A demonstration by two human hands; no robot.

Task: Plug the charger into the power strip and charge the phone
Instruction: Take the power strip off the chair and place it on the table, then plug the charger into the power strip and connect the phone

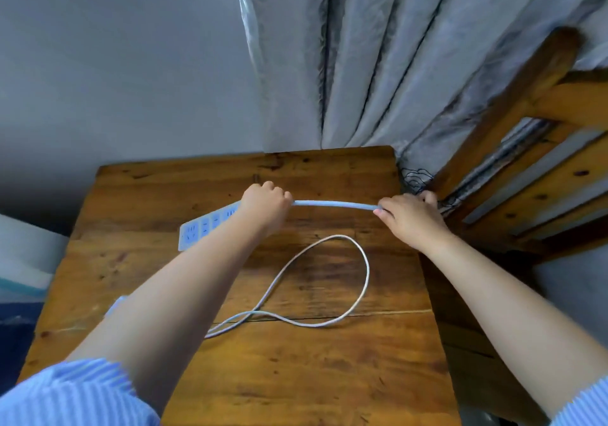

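Note:
A white power strip [204, 226] lies slanted on the wooden table [296, 360], its right end under my left hand [265, 207], which is closed over it. Its thick white cord [334, 204] runs taut to the right into my right hand [409, 216], closed on it near the table's right edge. A thin white charger cable [329, 277] lies in a loose loop in the middle of the table. A small pale object [115, 305], partly hidden by my left forearm, sits near the left edge; I cannot tell what it is. No phone shows.
Behind the table is a grey wall [131, 80] and a grey curtain [378, 64] that hangs down to its back right corner. A wooden slatted frame [526, 162] stands close on the right. Something pale lies low at the left [23, 261].

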